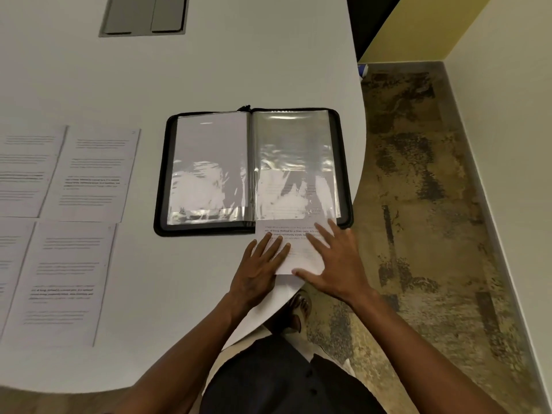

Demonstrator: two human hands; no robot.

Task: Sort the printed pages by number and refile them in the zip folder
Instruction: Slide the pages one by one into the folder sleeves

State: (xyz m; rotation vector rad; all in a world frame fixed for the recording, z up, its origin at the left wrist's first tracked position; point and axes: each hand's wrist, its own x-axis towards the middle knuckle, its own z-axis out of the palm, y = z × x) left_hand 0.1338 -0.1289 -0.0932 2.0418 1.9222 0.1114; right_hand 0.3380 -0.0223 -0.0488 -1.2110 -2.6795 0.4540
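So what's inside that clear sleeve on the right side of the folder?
A printed page is partway into the right sleeve; its top edge shows through the plastic, its lower half sticks out under both hands' flat fingers. Glare hides most text, and anything behind it.

**An office or meeting room**

A large pale table (209,70) with a curved edge fills the view. Set flush into its top, far from the person, is a grey cable hatch (145,14) with two flaps, the kind built into conference tables. Right of the table lie mottled brown carpet (418,204) and a plain cream wall (507,100).
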